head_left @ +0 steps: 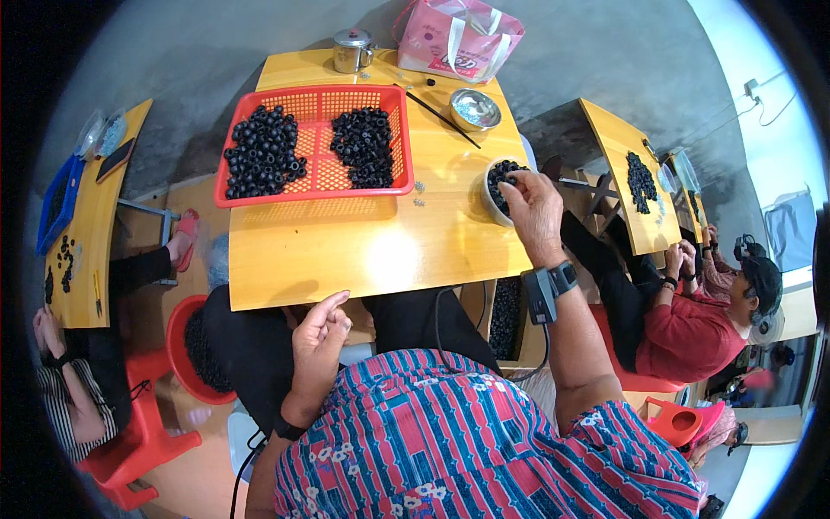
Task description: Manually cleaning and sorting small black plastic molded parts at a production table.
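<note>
My right hand [534, 208] reaches over a round white bowl [486, 204] of small black parts [499, 180] at the table's right edge. Its thumb and fingers are pinched together at the parts; whatever is between the fingertips blends into the black pile. Just off the table's front edge, over my lap, is my left hand [320, 342], its fingers curled in and thumb close to them. I cannot make out what, if anything, it holds. A red plastic basket [318, 138] holds two piles: larger round black pieces with holes [262, 147] on its left, smaller black parts [361, 147] on its right.
On the yellow table [346, 259] stand a metal bowl [475, 110] with pale bits, a black stick [439, 117], a lidded metal cup [353, 50] and a pink bag [460, 39]. A red tub [192, 350] of black parts sits below left. Other people sit at side tables.
</note>
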`<state>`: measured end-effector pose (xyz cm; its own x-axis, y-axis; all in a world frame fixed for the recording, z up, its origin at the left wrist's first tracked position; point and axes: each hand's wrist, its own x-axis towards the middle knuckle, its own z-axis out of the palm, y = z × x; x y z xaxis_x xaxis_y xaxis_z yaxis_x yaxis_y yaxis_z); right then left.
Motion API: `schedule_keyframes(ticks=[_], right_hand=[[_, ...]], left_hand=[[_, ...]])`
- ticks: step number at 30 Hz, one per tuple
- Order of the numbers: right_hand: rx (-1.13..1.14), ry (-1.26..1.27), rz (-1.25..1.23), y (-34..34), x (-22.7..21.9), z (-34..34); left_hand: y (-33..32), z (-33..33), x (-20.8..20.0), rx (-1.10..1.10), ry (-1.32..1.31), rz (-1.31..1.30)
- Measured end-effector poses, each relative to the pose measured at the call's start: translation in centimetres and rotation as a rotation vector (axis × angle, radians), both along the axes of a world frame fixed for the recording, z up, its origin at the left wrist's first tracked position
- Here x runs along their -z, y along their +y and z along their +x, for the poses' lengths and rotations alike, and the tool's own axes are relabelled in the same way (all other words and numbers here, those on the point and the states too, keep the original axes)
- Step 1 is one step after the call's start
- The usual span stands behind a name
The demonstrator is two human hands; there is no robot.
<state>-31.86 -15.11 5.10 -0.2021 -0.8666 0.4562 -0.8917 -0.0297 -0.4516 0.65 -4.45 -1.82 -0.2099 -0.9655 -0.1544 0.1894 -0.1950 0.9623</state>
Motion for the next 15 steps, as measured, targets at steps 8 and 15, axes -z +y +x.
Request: schedule_keyframes(ticks=[8, 15], right_hand=[[0.054, 0.013, -0.073, -1.5, 0.1, -1.5], [-0.203, -0.143, -0.163, -1.7, -1.2, 3.4]], left_hand=[[0.0, 0.1, 0.2, -0.011, 0.005, 0.028], [-0.3, 0.0, 0.0, -0.005, 0.051, 0.051]])
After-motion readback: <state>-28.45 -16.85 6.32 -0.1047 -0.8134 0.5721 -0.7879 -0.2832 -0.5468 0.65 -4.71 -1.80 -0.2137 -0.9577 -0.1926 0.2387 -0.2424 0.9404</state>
